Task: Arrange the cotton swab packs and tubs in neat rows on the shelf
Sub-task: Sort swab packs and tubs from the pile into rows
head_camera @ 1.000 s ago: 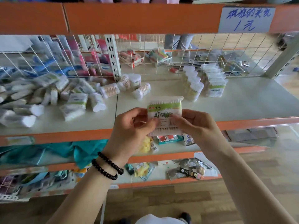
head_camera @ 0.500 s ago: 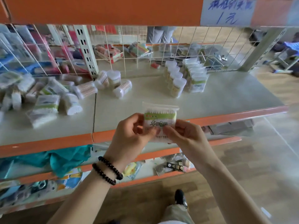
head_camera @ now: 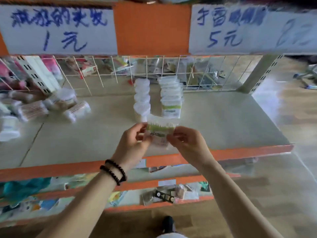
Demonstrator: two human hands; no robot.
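In the head view, both hands hold 1 cotton swab pack point(head_camera: 160, 133) with a green label above the front part of the shelf point(head_camera: 223, 127). The left hand point(head_camera: 132, 145) pinches the left edge of the pack between thumb and fingers, and the right hand point(head_camera: 187, 143) pinches the right edge in the same way. Behind the pack, a row of white tubs point(head_camera: 142, 98) stands beside a row of packs point(head_camera: 171, 98), reaching back to the wire grid point(head_camera: 197, 71). Loose swab packs point(head_camera: 34, 109) lie scattered at the left. The left wrist wears black bead bracelets point(head_camera: 114, 171). Above hang 2 handwritten price signs point(head_camera: 60, 30).
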